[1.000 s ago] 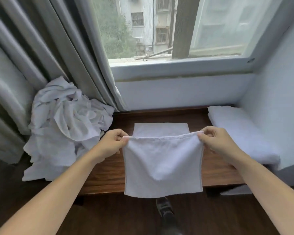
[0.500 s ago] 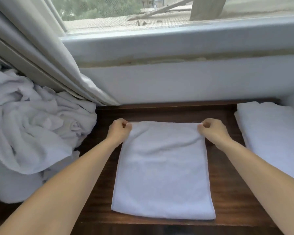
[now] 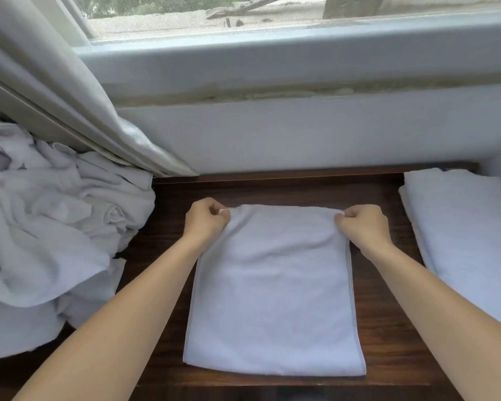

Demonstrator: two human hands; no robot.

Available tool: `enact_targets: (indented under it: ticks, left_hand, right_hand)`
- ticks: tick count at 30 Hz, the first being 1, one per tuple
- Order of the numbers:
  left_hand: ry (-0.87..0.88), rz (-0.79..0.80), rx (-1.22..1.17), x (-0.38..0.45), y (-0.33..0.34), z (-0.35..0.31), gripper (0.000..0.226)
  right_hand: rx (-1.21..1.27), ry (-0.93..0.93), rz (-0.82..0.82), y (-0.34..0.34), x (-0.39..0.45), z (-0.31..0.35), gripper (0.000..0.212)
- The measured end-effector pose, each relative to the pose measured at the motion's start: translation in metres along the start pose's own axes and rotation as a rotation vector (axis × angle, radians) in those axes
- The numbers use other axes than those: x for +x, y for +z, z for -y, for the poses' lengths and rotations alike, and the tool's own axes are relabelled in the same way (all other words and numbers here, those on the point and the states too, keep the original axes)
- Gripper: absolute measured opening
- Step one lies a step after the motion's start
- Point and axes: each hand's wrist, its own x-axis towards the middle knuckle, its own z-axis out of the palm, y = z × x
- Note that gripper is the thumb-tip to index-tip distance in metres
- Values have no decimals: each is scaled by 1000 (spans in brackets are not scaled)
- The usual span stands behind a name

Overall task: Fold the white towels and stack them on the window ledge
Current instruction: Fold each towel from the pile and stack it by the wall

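Observation:
A white towel (image 3: 274, 296) lies flat, folded in half, on the dark wooden ledge (image 3: 388, 337), its fold toward me. My left hand (image 3: 206, 219) pinches the far left corner, and my right hand (image 3: 362, 225) pinches the far right corner. Both fists are curled and rest low on the ledge at the towel's far edge. A stack of folded white towels (image 3: 469, 233) sits on the ledge at the right. A heap of crumpled white towels (image 3: 52, 233) lies at the left.
A grey curtain (image 3: 58, 91) hangs down at the left, its hem touching the heap. The white wall below the window frame (image 3: 301, 131) closes the ledge at the back. Bare wood shows between the flat towel and the stack.
One second ago I held the towel's edge up in the air with the cloth hanging. I have since laid it over onto itself on the ledge. My view has moved closer and lower.

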Motion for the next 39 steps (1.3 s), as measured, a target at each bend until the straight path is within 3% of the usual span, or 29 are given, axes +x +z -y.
enact_targets:
  ticks: [2, 8, 10, 13, 18, 29, 39]
  left_hand:
    - [-6, 10, -16, -2, 0, 2, 8]
    - [14, -32, -107, -5, -1, 1, 5]
    - [45, -59, -129, -6, -9, 2, 6]
    - [135, -45, -169, -14, -32, 4, 6]
    - [319, -3, -221, -43, -77, -2, 5]
    - [391, -26, -386, -125, -158, -8, 6]
    - [537, -38, -465, -167, -216, -38, 15]
  right_hand:
    - [32, -29, -14, -1, -5, -2, 31]
    - [126, -69, 8, 0, -3, -4, 7]
    - [230, 22, 13, -2, 2, -4, 25]
    - [353, 93, 23, -14, 0, -4, 32]
    - [468, 80, 65, -46, -25, 10, 19]
    - [645, -270, 82, -95, -134, 42, 6]
    - [497, -552, -169, -134, -177, 75, 13]
